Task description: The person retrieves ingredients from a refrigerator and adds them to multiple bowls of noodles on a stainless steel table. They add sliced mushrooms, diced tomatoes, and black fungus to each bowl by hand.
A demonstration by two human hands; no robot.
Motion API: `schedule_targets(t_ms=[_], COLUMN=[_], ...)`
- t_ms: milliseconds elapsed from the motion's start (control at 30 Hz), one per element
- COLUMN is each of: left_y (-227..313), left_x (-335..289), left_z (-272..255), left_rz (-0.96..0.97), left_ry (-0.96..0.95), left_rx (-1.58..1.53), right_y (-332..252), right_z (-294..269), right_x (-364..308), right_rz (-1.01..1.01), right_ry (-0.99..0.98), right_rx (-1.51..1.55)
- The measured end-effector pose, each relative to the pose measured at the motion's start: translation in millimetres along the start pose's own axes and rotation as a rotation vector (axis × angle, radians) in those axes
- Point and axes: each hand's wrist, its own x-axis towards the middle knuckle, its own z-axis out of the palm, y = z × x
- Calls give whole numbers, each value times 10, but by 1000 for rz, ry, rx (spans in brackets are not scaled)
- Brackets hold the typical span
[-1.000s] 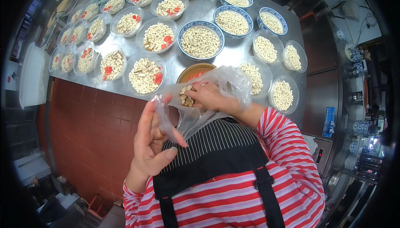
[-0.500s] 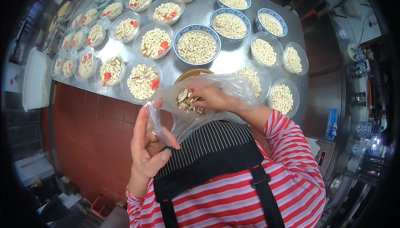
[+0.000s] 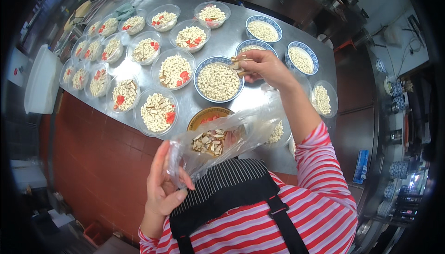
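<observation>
My right hand (image 3: 270,68) is raised over the table, fingers pinched on a few brown-edged pale slices (image 3: 239,64). It hangs by the right rim of a blue-and-white bowl (image 3: 196,87) filled with small pale cubes (image 3: 218,80). In my left hand (image 3: 164,182) is the gathered edge of a clear plastic bag (image 3: 252,123), close to my apron. More of the same slices (image 3: 208,142) lie within the bag's mouth. Behind the bag, partly covered, a round brown container (image 3: 195,120) has red pieces showing in it.
Several clear plastic bowls (image 3: 144,133) on the left of the steel table (image 3: 184,97) hold cubes, slices and red pieces. More blue-and-white bowls (image 3: 303,70) stand far right. Plastic bowls with cubes only (image 3: 321,100) sit near right, some behind my arm and bag.
My right hand has come out of the bag with slices and moved up to the blue-and-white bowl. The left hand keeps the bag edge. The view has shifted slightly.
</observation>
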Motion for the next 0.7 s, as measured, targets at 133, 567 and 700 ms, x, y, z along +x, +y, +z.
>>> schedule_targets(t_ms=[133, 567, 700], left_y=[-2, -27, -37], left_x=[-73, -60, -57], left_z=[22, 1, 48], left_rz=[-63, -101, -68], left_ry=[-96, -225, -179], left_rx=[14, 144, 171], right_y=[589, 1015, 949], right_z=[-155, -294, -327], right_x=[550, 868, 827], right_rz=[184, 210, 224], right_ry=[110, 85, 109], right_rx=[-246, -541, -358])
